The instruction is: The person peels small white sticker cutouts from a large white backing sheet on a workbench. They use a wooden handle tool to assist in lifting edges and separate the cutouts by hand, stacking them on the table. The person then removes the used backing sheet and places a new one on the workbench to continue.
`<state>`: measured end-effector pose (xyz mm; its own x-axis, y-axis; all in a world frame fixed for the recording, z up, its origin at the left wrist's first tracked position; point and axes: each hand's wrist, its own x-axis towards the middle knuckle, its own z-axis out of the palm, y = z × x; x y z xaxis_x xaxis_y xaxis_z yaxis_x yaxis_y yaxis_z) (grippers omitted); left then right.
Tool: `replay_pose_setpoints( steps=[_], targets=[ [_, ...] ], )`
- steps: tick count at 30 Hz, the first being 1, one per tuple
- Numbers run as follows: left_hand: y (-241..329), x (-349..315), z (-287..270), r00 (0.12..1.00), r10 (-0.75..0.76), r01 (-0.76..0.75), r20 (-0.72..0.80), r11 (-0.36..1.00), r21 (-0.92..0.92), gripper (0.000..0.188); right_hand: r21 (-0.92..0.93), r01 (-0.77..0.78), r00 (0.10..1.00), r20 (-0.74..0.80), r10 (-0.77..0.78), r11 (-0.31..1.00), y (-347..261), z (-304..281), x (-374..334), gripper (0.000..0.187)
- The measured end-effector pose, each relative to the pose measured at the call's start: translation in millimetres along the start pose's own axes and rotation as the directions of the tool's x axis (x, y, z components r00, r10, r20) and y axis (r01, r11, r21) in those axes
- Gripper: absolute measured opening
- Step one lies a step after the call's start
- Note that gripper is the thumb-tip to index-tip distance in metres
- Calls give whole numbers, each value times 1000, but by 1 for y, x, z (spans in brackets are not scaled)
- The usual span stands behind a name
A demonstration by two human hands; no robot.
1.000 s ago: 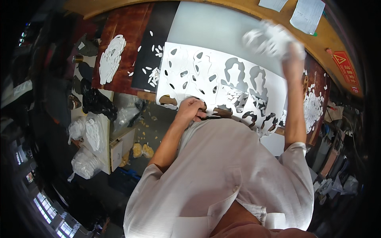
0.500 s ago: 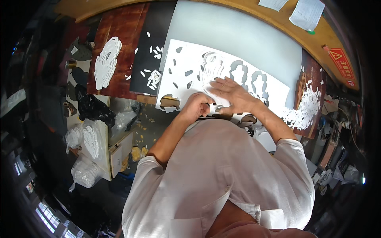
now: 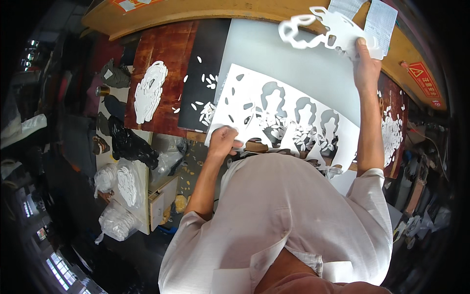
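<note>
White cut-outs (image 3: 342, 30), uncountable, in one closed right hand (image 3: 368, 68), one left hand (image 3: 224, 141) curled at one sheet (image 3: 251, 81), grip unclear

On the bench (image 3: 164, 41), the cut sheet (image 3: 290, 101) lies along the near side, between a stack of pieces (image 3: 150, 93) at left and a heap of scraps (image 3: 392, 133) at right. Loose slips (image 3: 207, 112) lie between stack and sheet. A ledge (image 3: 220, 18) borders the far side.
</note>
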<state>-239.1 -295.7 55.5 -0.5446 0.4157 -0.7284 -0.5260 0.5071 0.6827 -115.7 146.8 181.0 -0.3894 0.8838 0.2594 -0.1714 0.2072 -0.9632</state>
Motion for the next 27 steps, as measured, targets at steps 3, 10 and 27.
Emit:
replay_pose_setpoints(
  steps=[3,10,27],
  targets=[
    [-1,5,4,1000,3,0,12,976,-217,22,-287,279,910,384,-157,916,-19,25,-19,33],
    [9,8,-3,994,-25,76,111,870,-488,23,-231,604,190,971,144,762,67,128,-194,66],
    [27,-1,-2,1000,-7,1,26,970,241,32,-38,-507,843,186,505,861,72,110,-76,35]
  ],
)
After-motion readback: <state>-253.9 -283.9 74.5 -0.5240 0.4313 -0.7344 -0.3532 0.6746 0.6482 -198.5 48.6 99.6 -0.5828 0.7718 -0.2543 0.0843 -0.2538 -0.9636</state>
